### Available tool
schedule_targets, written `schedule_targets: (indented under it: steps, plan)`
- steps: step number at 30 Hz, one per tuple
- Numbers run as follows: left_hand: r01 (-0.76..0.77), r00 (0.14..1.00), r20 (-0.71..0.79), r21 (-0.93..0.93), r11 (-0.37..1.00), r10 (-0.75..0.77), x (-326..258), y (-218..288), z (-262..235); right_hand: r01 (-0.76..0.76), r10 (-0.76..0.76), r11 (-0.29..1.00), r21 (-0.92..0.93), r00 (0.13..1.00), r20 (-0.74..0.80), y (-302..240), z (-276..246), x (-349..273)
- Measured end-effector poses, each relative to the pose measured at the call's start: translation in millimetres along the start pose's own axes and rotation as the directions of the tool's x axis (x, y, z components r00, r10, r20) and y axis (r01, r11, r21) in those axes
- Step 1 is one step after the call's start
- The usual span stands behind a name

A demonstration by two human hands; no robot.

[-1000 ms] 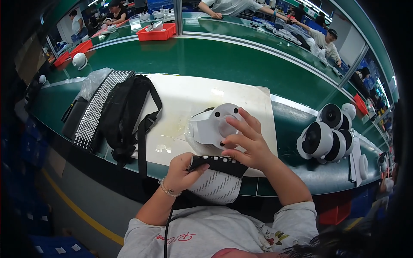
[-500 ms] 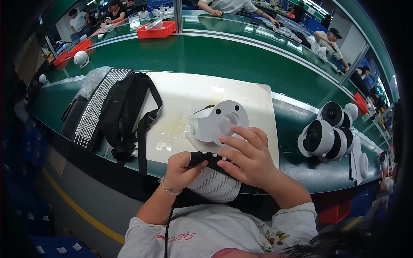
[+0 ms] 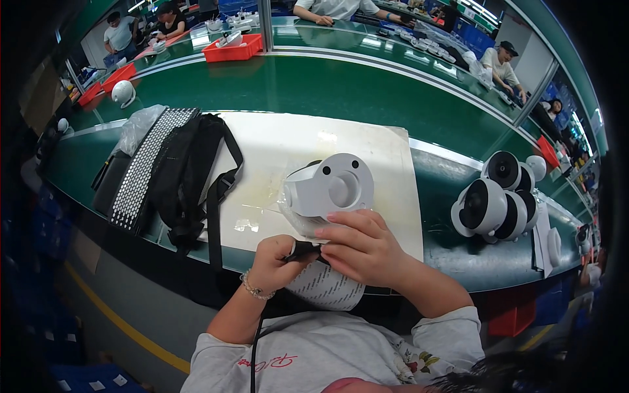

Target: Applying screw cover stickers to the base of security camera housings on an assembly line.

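At the near edge of a white work mat [image 3: 275, 150], left hand [image 3: 278, 262] and right hand [image 3: 363, 249] both curl closed on a small black part [image 3: 303, 249] beside a white dome camera [image 3: 331, 190], which a slipped grip could knock aside.

One white dome camera [image 3: 331, 188] lies on one white mat [image 3: 367, 154]. A cluster of four more cameras [image 3: 498, 200] stands at the right of the worktop [image 3: 314, 85]. Two red trays [image 3: 232, 47] sit farther back. One black strap bundle [image 3: 190, 177] and one dotted pad [image 3: 141, 167] lie at the left. Two hands [image 3: 360, 249] meet on one small black part [image 3: 303, 250].
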State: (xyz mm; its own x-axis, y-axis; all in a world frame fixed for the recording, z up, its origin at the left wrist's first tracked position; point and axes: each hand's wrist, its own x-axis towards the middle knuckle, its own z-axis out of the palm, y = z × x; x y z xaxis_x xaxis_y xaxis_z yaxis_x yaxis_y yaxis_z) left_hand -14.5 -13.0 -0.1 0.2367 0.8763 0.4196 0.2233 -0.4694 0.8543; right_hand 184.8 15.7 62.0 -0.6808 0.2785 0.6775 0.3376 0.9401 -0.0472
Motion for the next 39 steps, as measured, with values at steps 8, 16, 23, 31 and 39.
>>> schedule_targets:
  steps: [8, 16, 23, 31, 39]
  plan:
    - [0.056, 0.997, -0.043, -0.040, 0.998, -0.058, 3, 6, 0, -0.063, 0.056, 0.983, 0.170, 0.997, 0.045, 5, -7, -3]
    - [-0.219, 0.972, -0.070, 0.086, 0.972, 0.225, 9, 1, 0, -0.609, 0.704, 0.610, 0.508, 0.710, 0.005, 34, -24, -7]
    - [-0.223, 0.973, -0.062, 0.019, 0.975, 0.224, 10, -5, 4, -0.645, 0.681, 0.606, 0.465, 0.723, 0.116, 38, -13, -21]
    - [-0.156, 0.988, 0.017, -0.001, 0.988, 0.156, 10, -6, 5, -0.622, 0.662, 0.663, 0.415, 0.747, 0.062, 32, -11, -25]
    - [-0.067, 0.998, -0.011, 0.038, 0.997, 0.067, 11, 1, 1, -0.334, 0.324, 0.884, -0.327, 0.942, -0.086, 25, -18, -30]
